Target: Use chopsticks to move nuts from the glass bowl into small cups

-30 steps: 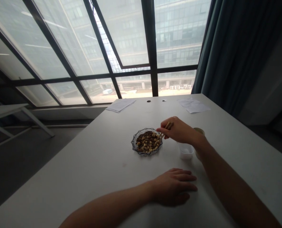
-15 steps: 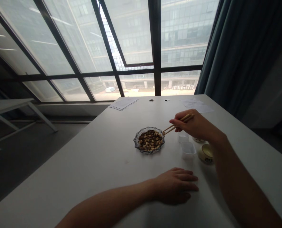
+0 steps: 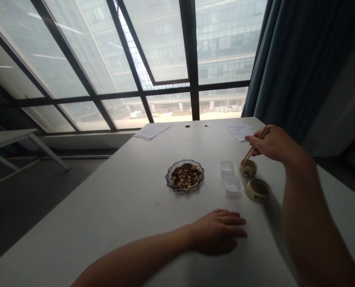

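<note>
My right hand (image 3: pixel 273 144) grips a pair of wooden chopsticks (image 3: pixel 253 148) whose tips point down into the farther of two small beige ceramic cups (image 3: pixel 248 168). The nearer beige cup (image 3: pixel 257 189) stands just in front of it. Left of the cups are two small white plastic containers (image 3: pixel 228 168) (image 3: pixel 232 186). A glass dish (image 3: pixel 185 177) filled with mixed nuts and seeds sits in the middle of the white table (image 3: pixel 111 207). My left hand (image 3: pixel 218 231) lies flat on the table near me, palm down, fingers stretched out, holding nothing.
Sheets of paper lie at the table's far left (image 3: pixel 152 130) and far right (image 3: pixel 241 130). Two small round holes (image 3: pixel 197 126) mark the far edge. Tall windows stand behind, a dark curtain (image 3: pixel 291 67) hangs at the right, and another white table (image 3: pixel 6 139) is at the left.
My right hand has carried the chopsticks from the nut dish rightward to the farther beige cup. The left hand has stayed flat on the table.
</note>
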The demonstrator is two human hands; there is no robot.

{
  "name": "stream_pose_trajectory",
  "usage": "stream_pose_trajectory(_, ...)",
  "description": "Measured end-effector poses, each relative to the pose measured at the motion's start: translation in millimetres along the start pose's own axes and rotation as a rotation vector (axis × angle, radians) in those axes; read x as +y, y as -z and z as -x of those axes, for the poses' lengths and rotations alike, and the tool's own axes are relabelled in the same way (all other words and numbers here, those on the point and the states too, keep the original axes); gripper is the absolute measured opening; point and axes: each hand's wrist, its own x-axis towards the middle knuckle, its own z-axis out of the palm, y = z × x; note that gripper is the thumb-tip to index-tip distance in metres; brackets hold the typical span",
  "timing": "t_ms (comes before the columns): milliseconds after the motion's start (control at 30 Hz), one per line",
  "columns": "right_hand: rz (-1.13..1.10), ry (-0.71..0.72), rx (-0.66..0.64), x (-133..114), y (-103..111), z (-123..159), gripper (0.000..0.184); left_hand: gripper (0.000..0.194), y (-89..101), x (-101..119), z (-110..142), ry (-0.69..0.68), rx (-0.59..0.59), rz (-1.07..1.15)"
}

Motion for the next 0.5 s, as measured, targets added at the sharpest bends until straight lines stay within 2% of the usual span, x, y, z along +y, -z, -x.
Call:
stream_pose_trajectory(367,-0.073,-0.239,0.156,17,0,-17,0.02,0.041,3.6,1,-1,0.016,-0.03,0.016)
stream_pose_trajectory(500,-0.13,-0.129,0.28,13,-3,-15,0.022,0.04,3.8,2,-1,0.016,-0.026,0.008)
